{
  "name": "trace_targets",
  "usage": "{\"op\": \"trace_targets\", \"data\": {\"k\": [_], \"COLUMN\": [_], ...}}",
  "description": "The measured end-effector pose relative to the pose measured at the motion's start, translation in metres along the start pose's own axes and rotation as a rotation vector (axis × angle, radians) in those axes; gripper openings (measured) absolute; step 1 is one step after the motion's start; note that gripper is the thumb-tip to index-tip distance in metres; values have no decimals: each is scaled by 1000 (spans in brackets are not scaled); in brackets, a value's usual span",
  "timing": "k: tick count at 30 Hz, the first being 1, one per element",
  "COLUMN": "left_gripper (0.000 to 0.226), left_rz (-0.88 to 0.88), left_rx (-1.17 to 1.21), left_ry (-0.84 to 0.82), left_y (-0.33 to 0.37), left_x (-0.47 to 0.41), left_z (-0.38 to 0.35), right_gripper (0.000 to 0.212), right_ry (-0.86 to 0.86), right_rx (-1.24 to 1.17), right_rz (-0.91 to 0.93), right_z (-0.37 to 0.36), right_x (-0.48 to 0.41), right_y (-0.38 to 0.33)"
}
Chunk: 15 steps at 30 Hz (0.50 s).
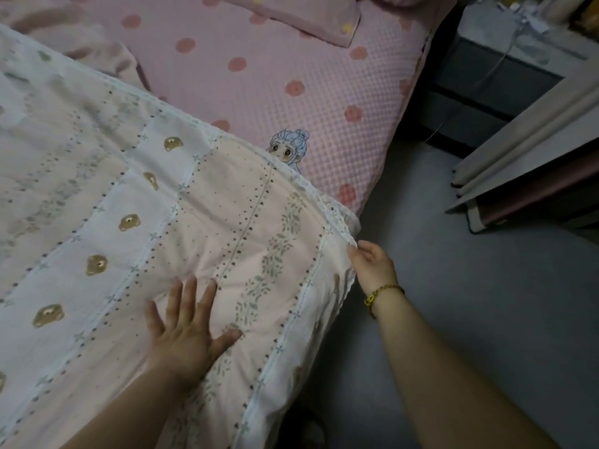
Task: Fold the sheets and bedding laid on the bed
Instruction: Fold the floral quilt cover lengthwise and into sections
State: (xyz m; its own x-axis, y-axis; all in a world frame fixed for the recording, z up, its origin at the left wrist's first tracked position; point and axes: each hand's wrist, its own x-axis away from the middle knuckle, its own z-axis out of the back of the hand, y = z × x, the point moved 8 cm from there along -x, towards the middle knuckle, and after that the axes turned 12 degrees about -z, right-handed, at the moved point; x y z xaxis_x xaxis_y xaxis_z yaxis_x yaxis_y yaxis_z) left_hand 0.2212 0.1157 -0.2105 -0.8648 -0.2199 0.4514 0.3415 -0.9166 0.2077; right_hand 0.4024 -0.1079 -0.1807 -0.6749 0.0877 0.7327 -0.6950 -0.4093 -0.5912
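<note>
Left hand [189, 332] lay flat, fingers spread wide, pressing the pale pink-and-white quilted cotton blanket [136, 202], which was draped over the pink dotted bed sheet [275, 69]. Right hand [371, 264] pinched the blanket's lace-trimmed corner, right at the bed's edge above the grey floor [470, 303].

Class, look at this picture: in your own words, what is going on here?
A person is handling a patterned quilt spread over a pink dotted sheet. The left hand presses flat on it, fingers spread, while the right hand pinches its lace-trimmed corner. The quilt lies mostly flat.
</note>
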Motion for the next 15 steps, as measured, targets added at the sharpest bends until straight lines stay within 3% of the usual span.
{"op": "trace_targets", "data": {"k": [1,2,5,6,11,13,15], "left_gripper": [123,123,82,79,84,105,122], "left_rz": [15,-1,-72,-100,-62,-11,12], "left_rx": [8,-46,21,25,32,62,51], "left_ry": [34,-35,-165,-168,-60,-51,98], "left_y": [-4,-5,2,4,7,0,-5], "left_x": [-3,-3,-3,-3,-3,-2,-3], "left_z": [0,-3,-19,-24,-12,-12,-4], "right_gripper": [39,41,46,46,42,36,38], "right_ry": [-5,-20,-96,-94,-39,10,59], "right_rx": [-14,-14,75,119,251,323,376], "right_rz": [-5,0,5,15,89,134,194], "right_z": [-3,-6,-19,-19,-20,-20,-18], "right_x": [-8,-12,-19,-20,-18,-10,-2], "right_y": [-9,-17,-35,-38,-37,-30,-26]}}
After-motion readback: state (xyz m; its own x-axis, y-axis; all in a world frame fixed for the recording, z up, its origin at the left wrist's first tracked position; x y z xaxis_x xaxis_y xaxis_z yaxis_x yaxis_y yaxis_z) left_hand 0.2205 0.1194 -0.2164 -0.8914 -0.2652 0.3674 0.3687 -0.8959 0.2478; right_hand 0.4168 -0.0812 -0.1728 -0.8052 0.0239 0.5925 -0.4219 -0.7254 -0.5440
